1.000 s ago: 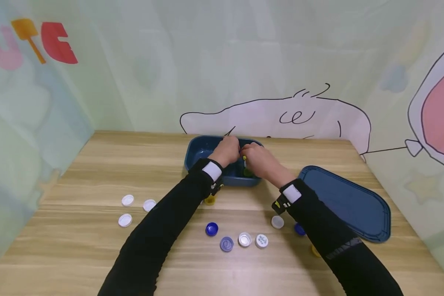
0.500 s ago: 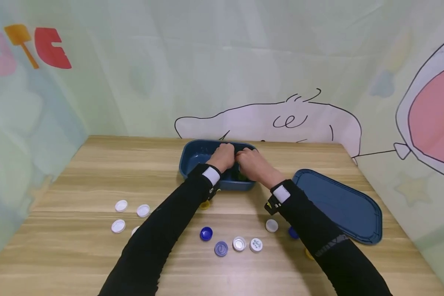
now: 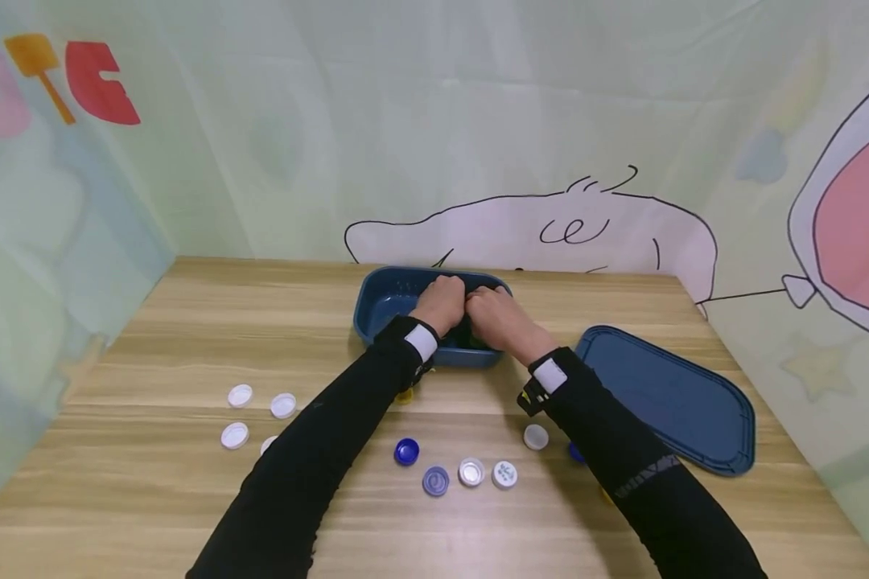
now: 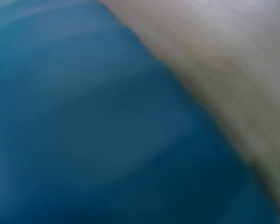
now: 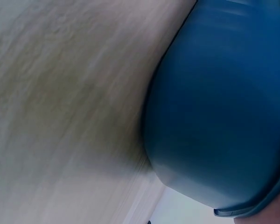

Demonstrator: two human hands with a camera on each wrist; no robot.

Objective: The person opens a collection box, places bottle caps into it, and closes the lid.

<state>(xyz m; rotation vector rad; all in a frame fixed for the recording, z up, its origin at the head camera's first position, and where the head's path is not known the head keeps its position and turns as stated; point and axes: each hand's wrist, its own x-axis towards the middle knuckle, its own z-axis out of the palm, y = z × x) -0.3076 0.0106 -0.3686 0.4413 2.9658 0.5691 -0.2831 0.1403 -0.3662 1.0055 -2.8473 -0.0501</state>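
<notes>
The wooden table (image 3: 188,338) carries everything; the landmark is the blue tub (image 3: 387,301), standing at the table's far middle; the flat blue lid (image 3: 669,398) lies to the right of the tub, near it but apart. Both black sleeves reach into the tub; the left hand (image 3: 442,304) and the right hand (image 3: 500,315) sit inside it, knuckles up and touching each other; the fingers curl downward out of sight, so what they hold, if anything, cannot be told. The wrist views are blurred and show only the tub's blue wall and wood. Nearer than the tub lie small bottle caps: white caps (image 3: 240,395) to its near left; a dark blue cap (image 3: 406,451) and paler ones (image 3: 471,472) in front.
</notes>
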